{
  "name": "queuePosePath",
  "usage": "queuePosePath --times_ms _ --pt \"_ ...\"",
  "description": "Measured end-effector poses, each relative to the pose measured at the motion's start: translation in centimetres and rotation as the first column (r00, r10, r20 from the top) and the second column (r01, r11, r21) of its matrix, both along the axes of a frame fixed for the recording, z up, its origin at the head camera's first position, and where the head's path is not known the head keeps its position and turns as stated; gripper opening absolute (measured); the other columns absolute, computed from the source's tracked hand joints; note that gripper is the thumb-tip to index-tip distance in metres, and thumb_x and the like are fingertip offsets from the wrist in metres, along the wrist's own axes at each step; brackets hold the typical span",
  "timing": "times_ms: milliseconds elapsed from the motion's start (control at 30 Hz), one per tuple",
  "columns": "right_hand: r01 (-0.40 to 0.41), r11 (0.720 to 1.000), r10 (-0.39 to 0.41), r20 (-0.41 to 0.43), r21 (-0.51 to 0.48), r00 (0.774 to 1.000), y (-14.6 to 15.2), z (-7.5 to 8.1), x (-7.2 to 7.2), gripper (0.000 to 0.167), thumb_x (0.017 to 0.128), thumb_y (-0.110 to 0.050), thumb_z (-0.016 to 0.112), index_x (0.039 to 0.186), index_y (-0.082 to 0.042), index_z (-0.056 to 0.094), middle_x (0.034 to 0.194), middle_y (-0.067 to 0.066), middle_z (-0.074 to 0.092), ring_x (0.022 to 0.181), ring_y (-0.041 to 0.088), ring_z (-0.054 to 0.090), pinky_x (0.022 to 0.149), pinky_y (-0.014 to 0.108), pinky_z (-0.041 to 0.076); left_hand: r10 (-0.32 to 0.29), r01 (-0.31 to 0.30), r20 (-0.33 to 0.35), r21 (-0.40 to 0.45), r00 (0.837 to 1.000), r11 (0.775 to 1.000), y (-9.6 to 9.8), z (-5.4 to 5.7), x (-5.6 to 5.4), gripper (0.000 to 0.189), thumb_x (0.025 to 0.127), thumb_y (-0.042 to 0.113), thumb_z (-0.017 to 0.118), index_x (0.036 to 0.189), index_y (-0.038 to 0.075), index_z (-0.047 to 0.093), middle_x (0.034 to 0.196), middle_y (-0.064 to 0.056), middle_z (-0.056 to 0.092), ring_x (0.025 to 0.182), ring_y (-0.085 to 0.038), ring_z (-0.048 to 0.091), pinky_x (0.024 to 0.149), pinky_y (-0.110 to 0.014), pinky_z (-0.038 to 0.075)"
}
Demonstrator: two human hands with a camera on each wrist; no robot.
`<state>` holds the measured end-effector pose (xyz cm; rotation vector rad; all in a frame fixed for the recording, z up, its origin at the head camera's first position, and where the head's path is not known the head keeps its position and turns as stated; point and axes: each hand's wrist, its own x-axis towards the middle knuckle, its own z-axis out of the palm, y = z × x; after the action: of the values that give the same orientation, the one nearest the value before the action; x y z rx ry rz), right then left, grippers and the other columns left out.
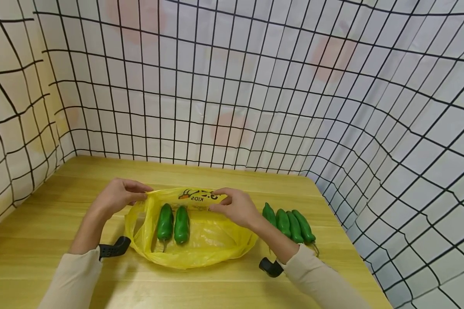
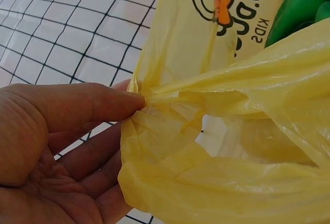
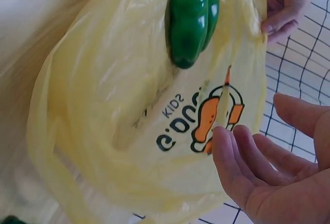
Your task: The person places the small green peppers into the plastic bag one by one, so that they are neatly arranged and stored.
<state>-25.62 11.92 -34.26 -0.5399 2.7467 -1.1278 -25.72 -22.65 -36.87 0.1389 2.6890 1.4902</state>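
Note:
A yellow plastic bag point(image 1: 201, 255) lies spread with its mouth facing up, a cartoon print and the word KIDS on its far inner side. Two green peppers point(image 1: 181, 225) lie side by side within it, toward the left. At the bag's far left corner, my left hand point(image 1: 117, 195) pinches the rim; the left wrist view shows the thumb point(image 2: 98, 102) pressing the gathered plastic. My right hand point(image 1: 237, 208) hovers over the bag's far right part, beside the print. In the right wrist view its thumb and fingers point(image 3: 234, 170) are apart with nothing between them.
Several more green peppers point(image 1: 294, 225) lie in a row on the wooden table point(image 1: 170, 292), to the right of the bag under the right forearm. White walls with a black grid point(image 1: 201, 86) rise behind the table and along both sides.

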Motion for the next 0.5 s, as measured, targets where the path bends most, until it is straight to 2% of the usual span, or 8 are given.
queuePosePath --times_ms 200,500 --pt "0.018 1.000 -0.018 -0.030 -0.018 0.999 1.4 0.6 0.3 0.042 0.095 -0.026 0.073 0.135 -0.016 0.066 0.104 0.007 0.075 0.092 0.020 0.070 0.074 0.035 0.056 -0.006 0.006 0.003 0.001 1.000 1.000 0.0 0.0 0.0 0.033 0.098 0.017 0.066 0.127 0.002 0.070 0.110 -0.014 0.075 0.081 -0.020 0.062 0.074 -0.036 0.055" --pt "0.086 0.996 -0.086 -0.064 -0.005 0.994 3.7 0.9 0.3 0.041 0.094 -0.022 0.074 0.134 -0.015 0.067 0.102 0.005 0.074 0.090 0.019 0.069 0.074 0.037 0.057 -0.014 0.013 -0.016 -0.014 1.000 1.000 -0.1 -0.1 0.1 0.033 0.098 0.017 0.066 0.128 0.003 0.070 0.116 -0.017 0.072 0.083 -0.021 0.063 0.077 -0.040 0.055"
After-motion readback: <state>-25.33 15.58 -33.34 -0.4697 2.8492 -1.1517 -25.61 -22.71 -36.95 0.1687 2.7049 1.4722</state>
